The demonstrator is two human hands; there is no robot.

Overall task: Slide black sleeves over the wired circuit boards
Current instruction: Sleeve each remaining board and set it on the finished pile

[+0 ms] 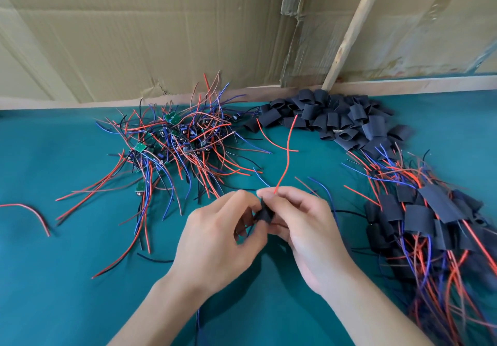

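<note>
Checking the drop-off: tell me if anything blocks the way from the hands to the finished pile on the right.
Nothing visible does. Both hands hold a sleeve; between them and the finished pile lies only cloth and a few loose wires.

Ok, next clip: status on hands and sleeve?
Both hands, left and right, pinching black sleeve. Red wire sticking up. Nothing blocking.

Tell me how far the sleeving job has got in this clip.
Done: a pile of wired boards already in black sleeves lies at right. In hand: left hand and right hand hold one black sleeve, its red wire sticking up. Left: a tangle of bare green circuit boards with wires and a heap of empty black sleeves.
</note>
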